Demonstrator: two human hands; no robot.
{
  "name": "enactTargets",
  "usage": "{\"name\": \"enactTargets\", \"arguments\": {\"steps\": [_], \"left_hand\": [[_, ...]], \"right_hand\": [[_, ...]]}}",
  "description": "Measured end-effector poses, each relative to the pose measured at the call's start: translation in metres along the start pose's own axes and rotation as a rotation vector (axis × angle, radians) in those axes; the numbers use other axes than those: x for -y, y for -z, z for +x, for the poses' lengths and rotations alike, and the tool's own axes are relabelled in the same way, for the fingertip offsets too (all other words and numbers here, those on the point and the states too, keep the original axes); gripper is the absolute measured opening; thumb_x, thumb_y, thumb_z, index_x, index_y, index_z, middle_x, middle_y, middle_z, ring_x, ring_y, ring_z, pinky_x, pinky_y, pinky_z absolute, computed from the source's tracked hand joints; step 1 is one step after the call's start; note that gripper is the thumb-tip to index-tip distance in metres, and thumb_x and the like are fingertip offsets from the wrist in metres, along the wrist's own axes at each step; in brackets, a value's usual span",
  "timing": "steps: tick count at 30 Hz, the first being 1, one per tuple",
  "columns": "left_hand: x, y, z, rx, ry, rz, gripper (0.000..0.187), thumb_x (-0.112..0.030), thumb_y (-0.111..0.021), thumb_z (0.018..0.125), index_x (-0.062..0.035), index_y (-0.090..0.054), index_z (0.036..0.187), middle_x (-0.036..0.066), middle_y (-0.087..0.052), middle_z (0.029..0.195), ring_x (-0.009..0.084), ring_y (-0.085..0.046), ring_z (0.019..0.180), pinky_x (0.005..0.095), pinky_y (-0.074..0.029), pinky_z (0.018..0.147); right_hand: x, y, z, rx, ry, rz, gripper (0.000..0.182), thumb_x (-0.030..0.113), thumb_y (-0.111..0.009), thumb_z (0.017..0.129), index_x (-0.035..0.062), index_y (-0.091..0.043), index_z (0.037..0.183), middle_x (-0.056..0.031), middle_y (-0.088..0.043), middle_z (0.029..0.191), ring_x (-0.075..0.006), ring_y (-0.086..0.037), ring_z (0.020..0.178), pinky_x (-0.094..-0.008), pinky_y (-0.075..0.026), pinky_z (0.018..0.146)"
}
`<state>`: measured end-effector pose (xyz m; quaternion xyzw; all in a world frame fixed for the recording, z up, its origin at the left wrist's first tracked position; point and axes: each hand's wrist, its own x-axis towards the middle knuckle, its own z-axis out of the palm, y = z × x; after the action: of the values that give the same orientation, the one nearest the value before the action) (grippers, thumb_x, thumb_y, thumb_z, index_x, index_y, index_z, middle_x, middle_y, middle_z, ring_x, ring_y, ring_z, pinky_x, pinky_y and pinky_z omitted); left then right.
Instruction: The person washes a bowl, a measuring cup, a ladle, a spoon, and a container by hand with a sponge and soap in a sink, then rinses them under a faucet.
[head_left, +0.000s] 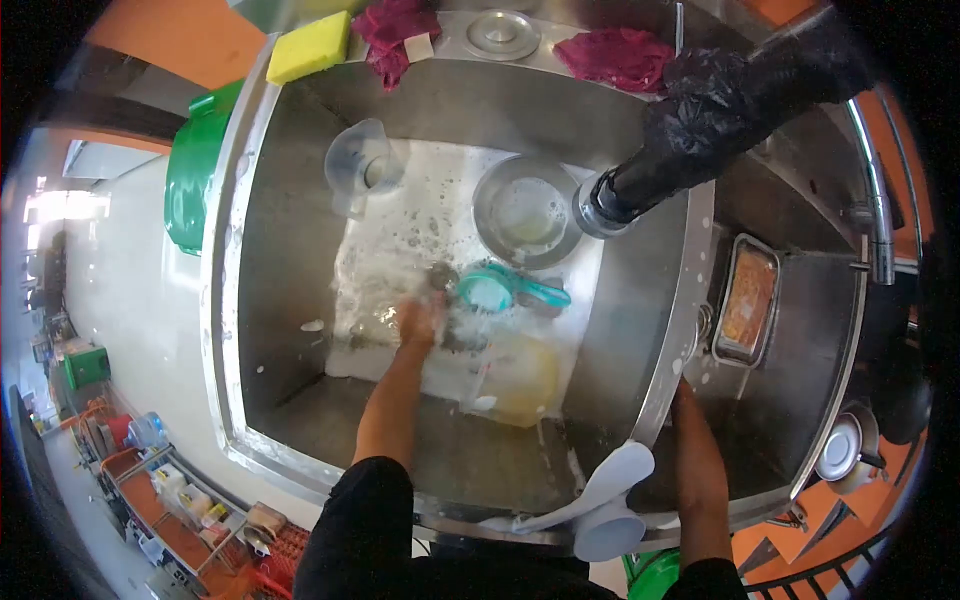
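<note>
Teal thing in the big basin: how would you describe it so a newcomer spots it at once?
Find the large steel basin, then the round metal bowl inside it. Just nearer the person, right of the left hand, the teal item lies in suds. Its round head and stubby handle, pointing right, set its shape and colour apart from the grey bowl.

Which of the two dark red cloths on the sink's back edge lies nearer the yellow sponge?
The left cloth, beside the yellow sponge; the other cloth lies beyond the metal lid.
</note>
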<state>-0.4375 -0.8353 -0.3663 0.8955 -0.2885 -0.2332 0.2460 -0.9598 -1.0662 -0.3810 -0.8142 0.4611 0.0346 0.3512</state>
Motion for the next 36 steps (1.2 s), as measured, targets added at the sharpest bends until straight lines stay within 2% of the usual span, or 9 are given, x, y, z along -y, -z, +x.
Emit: {"name": "enactTargets", "arguments": {"steps": [4,6,7,13,17,23,27,31,36], "left_hand": [[-0.101,0.014,0.003,-0.168,-0.608,-0.047,0.047,-0.028,-0.063,0.081,-0.0013,-0.052,0.118,0.021,-0.063,0.097,0.0377,-0.059,0.094,0.0466,-0.043,0.085],[-0.096,-0.006,0.024,0.421,-0.299,0.058,0.049,-0.032,-0.064,0.08,-0.0069,-0.052,0.121,0.018,-0.062,0.106,0.0344,-0.058,0.1,0.0458,-0.041,0.089],[-0.099,-0.007,0.025,0.154,-0.486,-0.059,0.04,-0.035,-0.062,0.081,-0.0006,-0.06,0.101,0.026,-0.062,0.083,0.0406,-0.061,0.077,0.0463,-0.047,0.07],[-0.102,0.036,0.036,0.146,-0.077,-0.117,0.036,-0.035,-0.058,0.084,0.0002,-0.062,0.085,0.024,-0.062,0.083,0.0436,-0.06,0.078,0.048,-0.046,0.073],[-0.057,0.055,0.042,0.126,-0.296,0.081,0.03,-0.03,-0.06,0.082,-0.0004,-0.063,0.085,0.026,-0.062,0.083,0.0438,-0.059,0.081,0.0474,-0.047,0.073],[-0.108,0.147,0.012,0.098,-0.298,0.194,0.031,-0.011,-0.066,0.071,-0.0057,-0.056,0.1,0.024,-0.061,0.088,0.0415,-0.06,0.079,0.0471,-0.049,0.069],[-0.145,0.189,-0.012,-0.072,-0.516,0.309,0.035,-0.005,-0.063,0.071,-0.0077,-0.052,0.104,0.019,-0.058,0.098,0.0414,-0.06,0.08,0.0485,-0.048,0.07],[-0.166,0.219,-0.035,-0.179,-0.422,0.074,0.032,-0.001,-0.058,0.077,-0.0017,-0.041,0.105,0.023,-0.053,0.103,0.0459,-0.056,0.088,0.0474,-0.046,0.075],[-0.161,0.241,-0.057,-0.193,-0.182,-0.35,0.026,-0.012,-0.042,0.091,-0.0039,-0.032,0.114,0.023,-0.057,0.099,0.0385,-0.058,0.089,0.0435,-0.046,0.071]], "right_hand": [[0.004,0.006,-0.001,0.0,0.016,-0.023,0.037,0.029,-0.058,0.08,0.003,-0.06,0.107,-0.0198,-0.062,0.105,-0.0396,-0.055,0.101,-0.0457,-0.038,0.095],[0.002,0.009,-0.005,-0.009,0.038,-0.028,0.038,0.029,-0.058,0.08,0.0031,-0.06,0.108,-0.02,-0.061,0.105,-0.0398,-0.055,0.101,-0.0459,-0.038,0.095],[-0.001,0.011,-0.005,-0.01,0.049,-0.031,0.038,0.029,-0.058,0.08,0.0031,-0.059,0.108,-0.0201,-0.061,0.105,-0.0399,-0.055,0.102,-0.046,-0.039,0.094],[-0.018,0.005,-0.008,-0.081,0.116,-0.058,0.039,0.029,-0.059,0.08,0.0033,-0.059,0.109,-0.0208,-0.061,0.105,-0.0406,-0.054,0.102,-0.0466,-0.039,0.093],[0.068,0.041,0.001,-0.046,0.071,0.155,0.04,0.028,-0.064,0.077,0.0036,-0.059,0.108,-0.0202,-0.062,0.103,-0.0398,-0.055,0.101,-0.0482,-0.043,0.087],[-0.065,-0.031,0.036,-0.235,-0.267,0.458,0.038,0.024,-0.068,0.069,-0.0005,-0.061,0.097,-0.0217,-0.062,0.092,-0.0374,-0.058,0.093,-0.0463,-0.046,0.081],[0.061,0.031,0.008,-0.046,0.022,-0.494,0.037,0.023,-0.068,0.069,-0.005,-0.062,0.092,-0.0247,-0.061,0.091,-0.0378,-0.059,0.092,-0.0468,-0.046,0.082],[0.086,0.064,0.023,0.273,-0.002,-0.534,0.056,0.034,-0.068,0.073,0.0027,-0.052,0.118,-0.0231,-0.059,0.111,-0.0393,-0.058,0.101,-0.0446,-0.048,0.079],[0.175,0.169,-0.016,-0.192,-0.162,0.253,0.058,0.022,-0.066,0.078,0.0005,-0.036,0.123,-0.0208,-0.057,0.104,-0.0329,-0.059,0.097,-0.0408,-0.045,0.084]]}}
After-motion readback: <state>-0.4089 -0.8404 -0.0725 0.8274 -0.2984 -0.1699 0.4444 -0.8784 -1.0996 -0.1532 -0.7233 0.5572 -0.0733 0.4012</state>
